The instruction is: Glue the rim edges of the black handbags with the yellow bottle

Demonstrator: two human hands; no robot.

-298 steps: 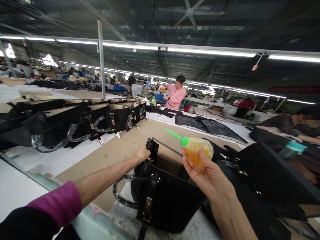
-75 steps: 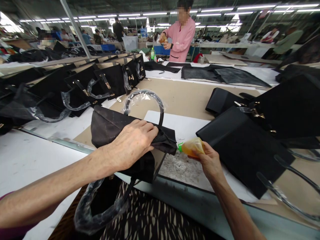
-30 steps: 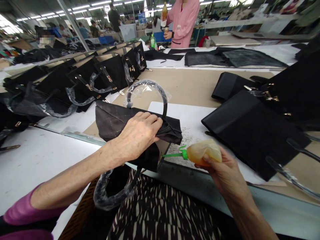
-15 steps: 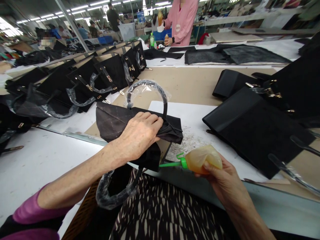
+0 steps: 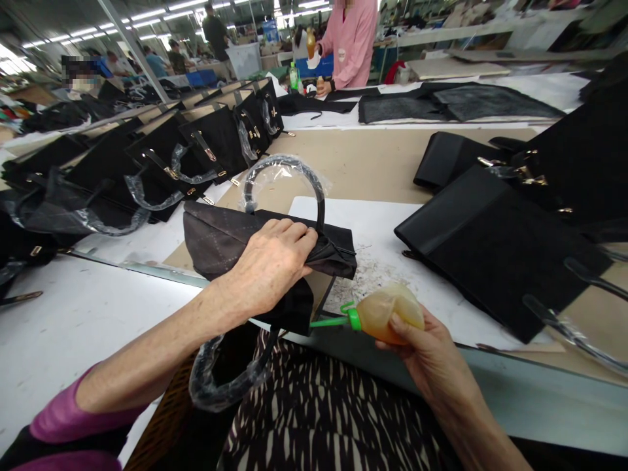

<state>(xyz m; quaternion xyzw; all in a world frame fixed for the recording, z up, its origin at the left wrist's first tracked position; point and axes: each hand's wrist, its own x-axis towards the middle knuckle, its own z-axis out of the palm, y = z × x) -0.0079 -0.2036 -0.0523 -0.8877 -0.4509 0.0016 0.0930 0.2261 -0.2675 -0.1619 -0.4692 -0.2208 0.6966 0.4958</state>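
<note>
A black bag (image 5: 220, 239) lies at the table edge above my lap, one plastic-wrapped handle (image 5: 284, 163) arched up behind it and the other hanging over the edge. My left hand (image 5: 277, 261) is wrapped over the bag's upper side, gripping its dark fabric near the handle base. In my right hand (image 5: 417, 337) is a soft squeeze bottle (image 5: 392, 311) of amber liquid, lying nearly level and dented by the thumb. Its thin green nozzle (image 5: 328, 322) points left, with the tip at the bag's right edge; whether the tip is inside cannot be made out.
Black bags (image 5: 206, 140) stand in a row at the left. More black bags (image 5: 490, 261) lie at the right. Dark scraps (image 5: 373, 271) dot the white sheet. Across the table (image 5: 363, 154), a person in pink (image 5: 356, 46) holds a similar bottle.
The whole view has shifted slightly. My right hand and the bottle have moved a little left, while the nozzle tip stays by the bag's edge. My left hand keeps its grip.
</note>
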